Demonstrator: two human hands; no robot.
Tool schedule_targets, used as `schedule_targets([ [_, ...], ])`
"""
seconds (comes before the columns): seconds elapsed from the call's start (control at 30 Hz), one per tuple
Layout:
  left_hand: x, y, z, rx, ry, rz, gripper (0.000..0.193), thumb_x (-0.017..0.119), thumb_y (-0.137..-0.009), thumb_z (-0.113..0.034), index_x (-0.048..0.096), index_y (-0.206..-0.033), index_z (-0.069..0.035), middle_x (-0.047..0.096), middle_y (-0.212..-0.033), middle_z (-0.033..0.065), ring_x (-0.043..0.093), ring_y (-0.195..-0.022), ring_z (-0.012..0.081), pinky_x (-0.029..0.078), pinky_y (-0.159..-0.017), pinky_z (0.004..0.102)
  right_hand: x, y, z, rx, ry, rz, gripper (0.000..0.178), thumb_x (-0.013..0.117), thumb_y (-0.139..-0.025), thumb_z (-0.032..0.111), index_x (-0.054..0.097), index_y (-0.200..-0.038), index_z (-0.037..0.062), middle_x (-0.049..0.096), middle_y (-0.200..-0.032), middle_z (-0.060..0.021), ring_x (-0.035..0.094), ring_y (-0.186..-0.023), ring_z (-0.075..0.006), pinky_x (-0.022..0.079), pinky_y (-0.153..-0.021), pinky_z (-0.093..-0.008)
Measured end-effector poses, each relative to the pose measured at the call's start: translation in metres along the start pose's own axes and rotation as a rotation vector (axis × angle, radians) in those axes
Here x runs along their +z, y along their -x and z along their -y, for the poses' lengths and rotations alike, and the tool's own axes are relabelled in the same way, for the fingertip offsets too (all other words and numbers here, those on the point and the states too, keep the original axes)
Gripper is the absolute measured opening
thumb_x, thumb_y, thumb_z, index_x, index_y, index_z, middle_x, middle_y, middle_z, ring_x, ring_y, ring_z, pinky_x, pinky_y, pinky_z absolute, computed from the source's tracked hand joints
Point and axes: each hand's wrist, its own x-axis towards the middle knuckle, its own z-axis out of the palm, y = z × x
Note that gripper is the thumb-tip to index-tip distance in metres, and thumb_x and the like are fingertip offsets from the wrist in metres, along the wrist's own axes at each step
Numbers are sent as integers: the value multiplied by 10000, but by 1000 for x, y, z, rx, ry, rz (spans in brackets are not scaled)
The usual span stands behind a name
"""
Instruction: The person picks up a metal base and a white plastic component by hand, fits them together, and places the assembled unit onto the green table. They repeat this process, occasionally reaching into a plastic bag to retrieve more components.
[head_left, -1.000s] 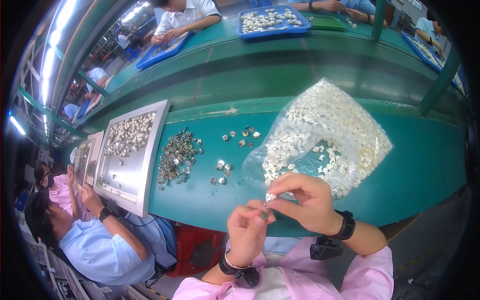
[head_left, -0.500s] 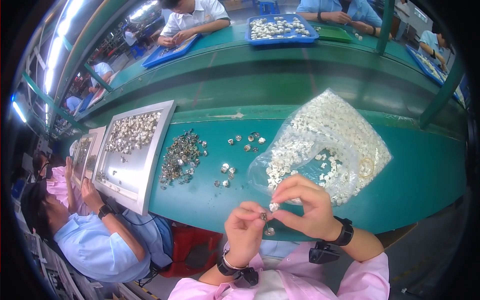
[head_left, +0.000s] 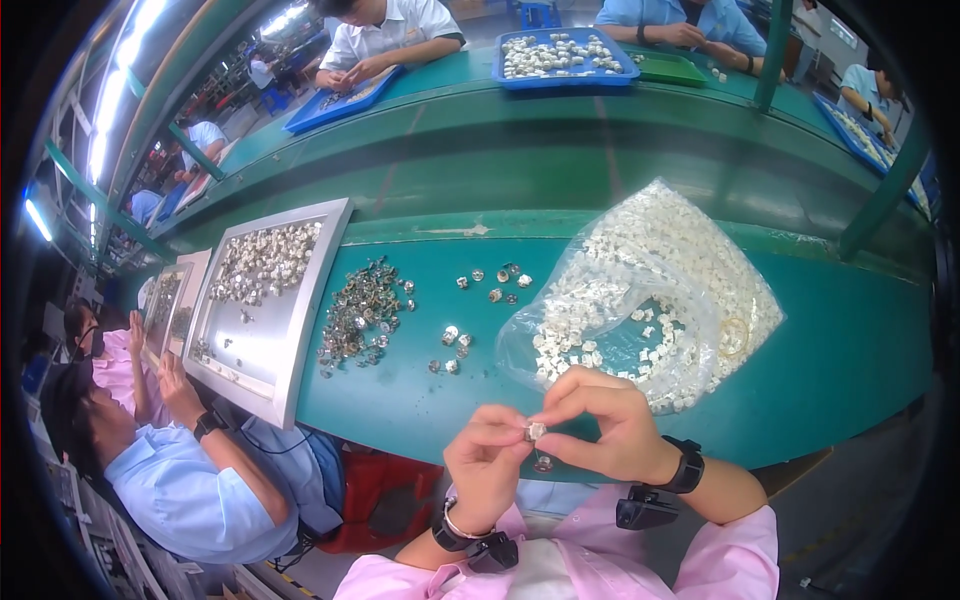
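In front of my chest, my left hand (head_left: 485,462) and my right hand (head_left: 608,428) meet at the fingertips, both pinched. Between thumb and forefinger, my right hand grips a small white plastic part (head_left: 537,431). It is pressed against the small metal part in my left fingertips, which is now mostly hidden. Just below the fingers shows a small round shiny piece (head_left: 543,464); how it is held cannot be made out. Beyond my right hand, a clear plastic bag (head_left: 755,290) full of similar white parts lies with its mouth toward me.
A heap of small metal parts (head_left: 362,315) and a few loose pieces (head_left: 452,340) lie on the green bench (head_left: 400,400). Left of them is a metal-framed tray (head_left: 300,345) of parts, beside a co-worker in blue (head_left: 200,490). Across the bench stands a blue tray (head_left: 565,82).
My right hand has moved slightly left and down, bringing the white plastic part from just apart to against the metal part in my left hand. The left hand has barely moved.
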Motion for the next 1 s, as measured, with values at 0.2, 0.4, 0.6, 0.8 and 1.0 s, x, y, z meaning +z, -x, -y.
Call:
schedule_targets([
  [0.2, -3, -2, -2, 15, -67, -4, 210, 607, -777, 143, 610, -916, -14, 571, -1020, 133, 585, -894, 183, 499, -783, 290, -1, -3, 2, -167, 258, 4, 221, 750, -679, 41, 701, -895, 41, 609, -815, -71, 587, -718, -186, 448, -621, -283],
  [0.4, -5, -3, -5, 58, -172, 8, 201, 630, -750, 153, 630, -881, 0, 583, -996, 128, 593, -886, 180, 509, -774, 286, 0, -3, 3, -240, 345, 4, 257, 745, -665, 41, 703, -918, 46, 595, -809, -63, 577, -709, -208, 453, -625, -301],
  [0.6, -7, -10, -20, 52, -462, 59, 175, 675, -726, 133, 643, -842, 7, 618, -943, 132, 626, -842, 183, 530, -722, 274, -2, -2, 3, -252, 422, 69, 262, 735, -689, 37, 692, -947, 38, 575, -833, -67, 557, -728, -225, 455, -666, -323],
  [0.8, -11, -15, -28, 146, -638, 133, 171, 697, -713, 108, 651, -842, 8, 638, -909, 137, 651, -785, 200, 544, -671, 279, -4, -3, 3, -219, 410, 159, 278, 723, -704, 27, 675, -977, 28, 570, -854, -70, 547, -745, -236, 464, -728, -350],
  [1.0, -15, -16, -34, 155, -774, 237, 182, 691, -701, 109, 660, -855, 16, 639, -900, 132, 659, -780, 230, 548, -675, 294, -5, -4, -1, -226, 417, 221, 273, 719, -699, 12, 662, -966, 16, 564, -848, -74, 541, -742, -244, 479, -771, -373],
])
